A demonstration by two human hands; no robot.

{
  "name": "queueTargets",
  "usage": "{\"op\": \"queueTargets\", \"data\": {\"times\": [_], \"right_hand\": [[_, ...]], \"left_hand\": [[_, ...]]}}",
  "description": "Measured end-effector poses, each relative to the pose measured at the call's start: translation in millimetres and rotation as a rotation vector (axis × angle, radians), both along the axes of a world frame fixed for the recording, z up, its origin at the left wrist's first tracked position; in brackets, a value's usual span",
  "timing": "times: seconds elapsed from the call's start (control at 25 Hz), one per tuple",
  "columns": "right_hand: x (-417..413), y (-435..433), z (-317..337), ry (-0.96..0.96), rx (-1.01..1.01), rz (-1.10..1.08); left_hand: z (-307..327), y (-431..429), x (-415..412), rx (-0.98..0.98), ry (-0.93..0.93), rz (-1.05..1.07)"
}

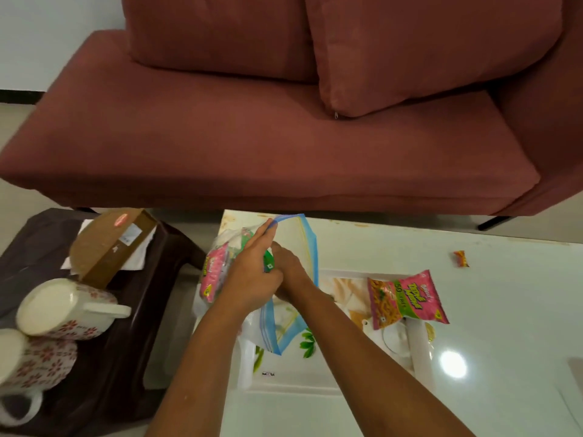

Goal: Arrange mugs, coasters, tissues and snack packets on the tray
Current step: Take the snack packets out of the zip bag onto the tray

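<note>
A clear zip bag (296, 247) with a blue seal stands over the left part of the white printed tray (293, 378) on the white table. My left hand (252, 275) grips the bag's mouth and the pink snack packets (213, 274) inside it. My right hand (288, 269) reaches into the bag, its fingers closed around a green packet (268, 261). One pink snack packet (407, 299) lies on the tray's right part. Two white mugs with red flowers (67, 307) (34, 362) lie on their sides on a dark stool at the left.
A brown cardboard box (107, 244) rests on white tissue on the dark stool (126, 357). A small orange wrapper (461, 258) lies on the white table (504, 310) at the far right. A maroon sofa (268, 137) stands just behind the table.
</note>
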State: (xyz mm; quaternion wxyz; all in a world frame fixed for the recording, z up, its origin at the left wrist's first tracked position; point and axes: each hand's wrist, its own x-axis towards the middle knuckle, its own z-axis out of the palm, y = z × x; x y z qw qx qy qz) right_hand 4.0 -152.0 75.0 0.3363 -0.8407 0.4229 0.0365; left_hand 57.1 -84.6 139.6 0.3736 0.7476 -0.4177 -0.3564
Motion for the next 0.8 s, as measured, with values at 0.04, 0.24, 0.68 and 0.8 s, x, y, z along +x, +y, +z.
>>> {"op": "queueTargets", "data": {"times": [0.04, 0.24, 0.68, 0.8], "right_hand": [[9, -1, -4, 0.083, -0.022, 0.025], [20, -8, -10, 0.18, 0.082, 0.083], [6, 16, 31, 0.0, -0.066, -0.124], [-17, 17, 55, -0.143, -0.162, -0.218]], "left_hand": [[0, 2, 4, -0.001, 0.004, -0.007], [-4, 6, 15, 0.01, 0.016, -0.026], [-2, 5, 13, 0.012, -0.08, 0.054], [-2, 1, 10, 0.001, -0.118, 0.107]]}}
